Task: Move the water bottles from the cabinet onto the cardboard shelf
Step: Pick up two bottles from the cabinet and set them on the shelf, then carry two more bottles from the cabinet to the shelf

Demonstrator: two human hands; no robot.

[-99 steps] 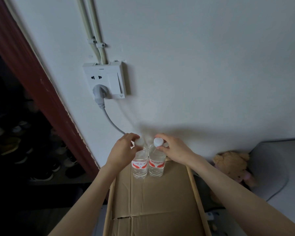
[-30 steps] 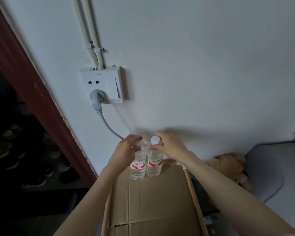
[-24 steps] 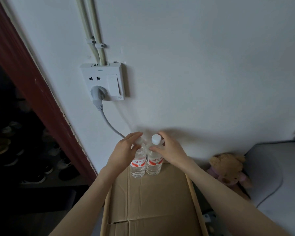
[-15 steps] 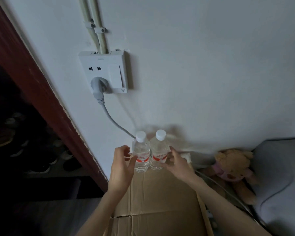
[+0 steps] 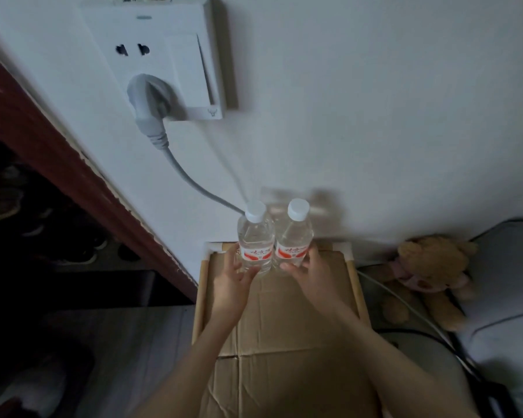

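Two clear water bottles with white caps and red-and-white labels stand side by side at the far end of the cardboard shelf (image 5: 284, 315), against the wall. The left bottle (image 5: 255, 236) and the right bottle (image 5: 293, 233) touch each other. My left hand (image 5: 231, 282) is just in front of the left bottle, fingers spread, fingertips near its base. My right hand (image 5: 310, 274) is open in front of the right bottle, fingertips close to its label. Neither hand wraps a bottle.
A white wall socket (image 5: 160, 61) with a grey plug and cable (image 5: 191, 179) hangs above the bottles. A dark red door frame (image 5: 73, 164) and a dim shoe area lie left. A teddy bear (image 5: 432, 273) and a grey cushion (image 5: 507, 285) sit right.
Both hands let go of the bottle caps and slid down to the bottles' lower parts, opening. The bottles stay standing on the shelf. My head moved closer and lower.
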